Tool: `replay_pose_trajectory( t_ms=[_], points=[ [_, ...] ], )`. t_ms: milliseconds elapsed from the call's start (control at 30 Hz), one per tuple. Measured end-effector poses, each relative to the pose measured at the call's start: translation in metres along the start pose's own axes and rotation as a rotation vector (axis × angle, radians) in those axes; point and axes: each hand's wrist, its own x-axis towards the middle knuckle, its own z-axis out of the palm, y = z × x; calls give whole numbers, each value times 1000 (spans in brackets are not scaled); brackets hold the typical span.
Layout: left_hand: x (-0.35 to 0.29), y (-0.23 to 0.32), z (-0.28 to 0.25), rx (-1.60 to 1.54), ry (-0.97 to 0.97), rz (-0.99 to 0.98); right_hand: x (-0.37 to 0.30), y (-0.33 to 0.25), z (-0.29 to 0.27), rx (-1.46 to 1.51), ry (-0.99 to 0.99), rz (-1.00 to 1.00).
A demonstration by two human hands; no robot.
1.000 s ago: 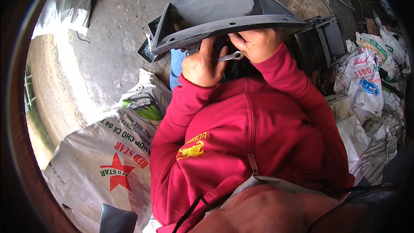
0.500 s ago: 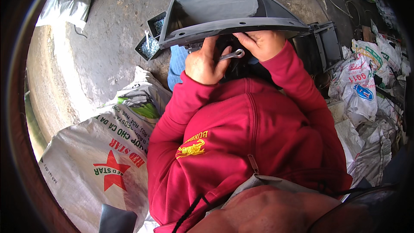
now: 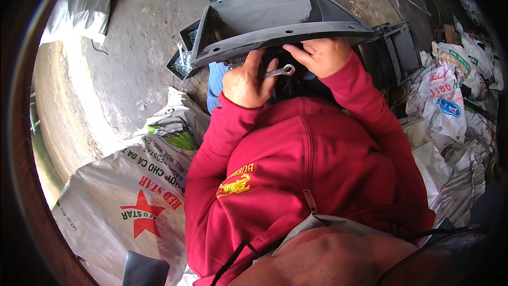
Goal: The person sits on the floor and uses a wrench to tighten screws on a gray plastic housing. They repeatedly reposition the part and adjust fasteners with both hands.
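Observation:
Across my lap rests a black, wide-rimmed plastic housing [image 3: 262, 10], its hollow side facing up and dusty grey inside. My left hand [image 3: 246, 83] is closed on a combination wrench [image 3: 280, 71] just below the near rim. The wrench's ring end sticks out to the right past the thumb, while its other end is hidden by the hand. Left index finger reaches up under the rim. To the right, my right hand [image 3: 324, 55] grips the housing's near underside, thumb pointing left and fingertips hidden behind the rim. Dark parts between the hands are too shadowed to make out.
Left of the housing stand small black bins of screws [image 3: 181, 63], with another wrench [image 3: 180, 53] in one. Another black housing [image 3: 389, 55] lies at the right. A printed white sack [image 3: 116, 196] fills the lower left; crumpled sacks [image 3: 439, 100] pile up at the right.
The view has turned slightly, so the housing sits a little further left. My left hand and the wrench have shifted slightly left and down. Both hands keep their hold.

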Motion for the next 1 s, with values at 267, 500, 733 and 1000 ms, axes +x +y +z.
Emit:
replay_pose_trajectory(
  t_ms=[267,500,733,1000],
  points=[
    [3,9,-5,-247,-112,-117,-1,1,3,-2,8,30],
    [2,8,-7,-282,-181,-156,-7,3,5,10,15,64],
    [1,1,1,-57,-56,-16,-8,6,7,29,0,70],
    [2,3,3,82,-61,-28,-12,10,11,96,-32,112]
  ],
)
